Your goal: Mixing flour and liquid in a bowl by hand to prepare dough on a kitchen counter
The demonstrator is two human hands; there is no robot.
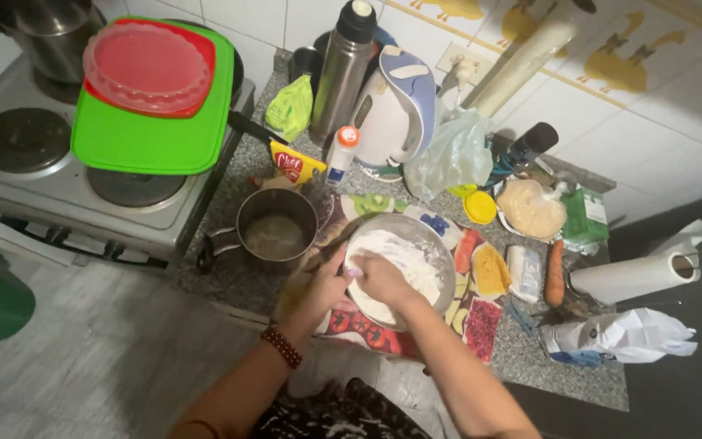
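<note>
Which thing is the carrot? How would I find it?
Start at the metal bowl of white flour where both hands work. Look right, past the yellow piece and the pale wrapped block. The carrot is the thin orange stick, the only orange thing there.

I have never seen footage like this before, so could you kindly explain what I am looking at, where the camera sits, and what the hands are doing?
There is no machine here: a person works with two bare hands, and the single picture comes from a camera worn on their head, looking down.

Both hands are in a metal bowl of white flour or dough. The left hand, with a bead bracelet at the wrist, is at the bowl's near edge; the right hand presses into the white mass. Neither grips a tool.

The bowl stands on a colourful fruit-patterned mat on a speckled counter. Beside it is a metal saucepan. Behind stand a steel flask and a white kettle. To the right lie a carrot and a paper towel roll. A stove carries a green board.
</note>
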